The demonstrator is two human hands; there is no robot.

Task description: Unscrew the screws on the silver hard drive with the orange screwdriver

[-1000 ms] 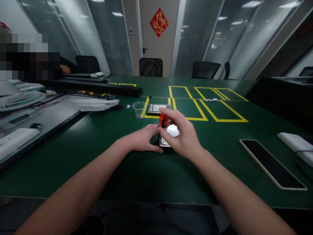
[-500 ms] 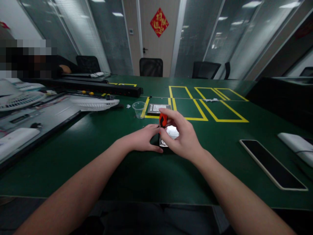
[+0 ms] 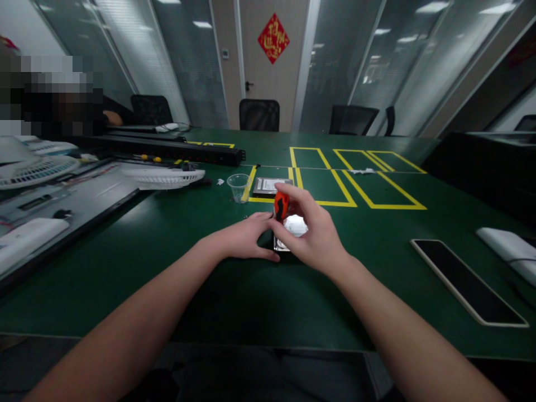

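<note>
My right hand (image 3: 312,226) is closed round the red-and-black handle of a screwdriver (image 3: 281,205), held upright over a hard drive (image 3: 296,225) that lies on the green table. The tip of the screwdriver is hidden behind my fingers. My left hand (image 3: 251,236) grips the left side of that hard drive, thumb at its near corner and fingers at its far edge. Part of the drive's silver face and white label shows between my hands. Just beyond them lies a second hard drive (image 3: 270,186), label up, beside a clear plastic cup (image 3: 239,188).
On the left are a large metal panel (image 3: 92,192), white fan-like parts (image 3: 165,177) and a long black bar (image 3: 192,153). A phone (image 3: 467,282) and a white device (image 3: 506,251) lie at right. Yellow tape (image 3: 389,207) marks the table. Another person sits at far left.
The screwdriver handle has tilted slightly to the right, and my right thumb and fingers have shifted a little on it. My left hand stays in place on the hard drive.
</note>
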